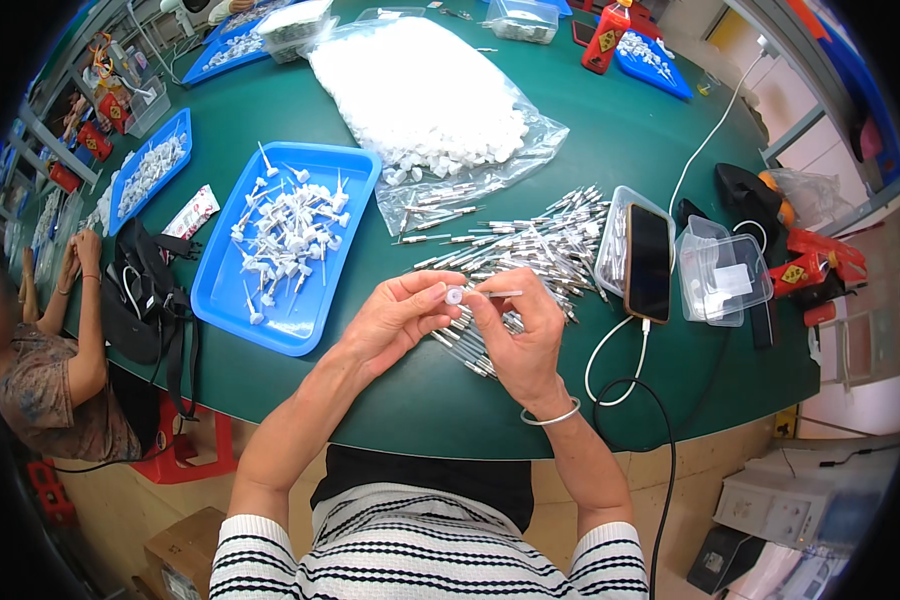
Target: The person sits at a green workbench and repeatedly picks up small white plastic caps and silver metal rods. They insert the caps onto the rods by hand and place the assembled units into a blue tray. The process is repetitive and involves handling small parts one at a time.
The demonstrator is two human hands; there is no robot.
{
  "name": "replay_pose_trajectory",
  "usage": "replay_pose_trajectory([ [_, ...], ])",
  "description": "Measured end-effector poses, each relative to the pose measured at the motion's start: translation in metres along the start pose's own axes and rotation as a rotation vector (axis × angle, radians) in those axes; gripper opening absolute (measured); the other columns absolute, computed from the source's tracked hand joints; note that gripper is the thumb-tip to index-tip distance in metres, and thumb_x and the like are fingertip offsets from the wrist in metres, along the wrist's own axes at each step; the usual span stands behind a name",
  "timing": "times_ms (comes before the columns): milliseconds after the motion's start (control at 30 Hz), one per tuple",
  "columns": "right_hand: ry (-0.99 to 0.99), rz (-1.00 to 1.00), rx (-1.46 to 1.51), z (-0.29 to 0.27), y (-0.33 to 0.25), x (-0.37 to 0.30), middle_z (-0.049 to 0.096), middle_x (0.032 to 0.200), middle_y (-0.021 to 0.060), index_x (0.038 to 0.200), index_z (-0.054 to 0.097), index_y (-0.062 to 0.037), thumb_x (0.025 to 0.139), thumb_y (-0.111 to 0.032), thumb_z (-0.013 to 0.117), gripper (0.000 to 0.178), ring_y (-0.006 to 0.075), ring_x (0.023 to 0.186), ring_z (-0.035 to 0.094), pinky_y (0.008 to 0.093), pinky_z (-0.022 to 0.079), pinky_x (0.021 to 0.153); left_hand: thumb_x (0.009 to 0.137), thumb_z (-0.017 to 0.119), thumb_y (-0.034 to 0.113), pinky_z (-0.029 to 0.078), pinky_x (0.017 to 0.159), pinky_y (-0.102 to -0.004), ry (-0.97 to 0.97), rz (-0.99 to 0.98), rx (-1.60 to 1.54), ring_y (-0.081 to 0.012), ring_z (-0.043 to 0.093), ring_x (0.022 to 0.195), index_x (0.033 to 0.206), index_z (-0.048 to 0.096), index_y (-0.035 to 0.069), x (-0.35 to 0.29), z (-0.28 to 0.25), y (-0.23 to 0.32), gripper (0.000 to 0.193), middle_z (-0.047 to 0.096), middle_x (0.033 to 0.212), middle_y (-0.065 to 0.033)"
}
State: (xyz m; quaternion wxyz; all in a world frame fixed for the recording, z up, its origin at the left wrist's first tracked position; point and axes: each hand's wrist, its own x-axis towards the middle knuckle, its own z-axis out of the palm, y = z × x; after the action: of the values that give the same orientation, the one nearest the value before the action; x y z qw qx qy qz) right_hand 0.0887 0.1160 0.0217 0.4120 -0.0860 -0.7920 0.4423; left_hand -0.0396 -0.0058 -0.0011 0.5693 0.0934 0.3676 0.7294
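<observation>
My left hand pinches a small round white plastic piece between thumb and fingertips. Against its right side, my right hand grips a thin metal rod between thumb and forefinger. Whether the rod sits inside the white piece cannot be made out. Many similar rods lie in a loose heap just beyond and beneath my hands. Left of them, a blue tray holds white pieces with thin rods sticking out. A large clear bag of white plastic pieces lies open at the far side.
On the right are a phone with a white cable, leaning on a clear box of rods, and another clear box. A red bottle stands far right. Left sit a black bag and a co-worker.
</observation>
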Motion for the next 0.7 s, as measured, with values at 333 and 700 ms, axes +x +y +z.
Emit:
replay_pose_trajectory([
  [333,-0.019,-0.023,-0.001,-0.0011,-0.0016,0.0012,0.058,0.08,0.0072,0.088,0.061,-0.0028,0.082,-0.002,0.07,0.011,0.014,0.061,0.055,0.0252,0.045,0.05,0.092,0.061,0.009,0.058,0.075,-0.0221,-0.005,0.028,0.041,-0.013,0.067,0.081,0.113,0.062,-0.003,-0.0007,0.0003,0.0,0.025,0.067,0.092,-0.0098],
  [700,-0.038,-0.026,-0.004,-0.0019,-0.0024,0.0014,0.059,0.081,0.0083,0.089,0.061,-0.0017,0.081,0.0,0.069,0.012,0.0144,0.062,0.058,0.025,0.048,0.051,0.092,0.061,0.008,0.058,0.075,-0.0225,-0.014,0.024,0.038,-0.0133,0.068,0.081,0.112,0.062,-0.004,-0.0005,0.0002,-0.0003,0.024,0.067,0.093,-0.0106],
])
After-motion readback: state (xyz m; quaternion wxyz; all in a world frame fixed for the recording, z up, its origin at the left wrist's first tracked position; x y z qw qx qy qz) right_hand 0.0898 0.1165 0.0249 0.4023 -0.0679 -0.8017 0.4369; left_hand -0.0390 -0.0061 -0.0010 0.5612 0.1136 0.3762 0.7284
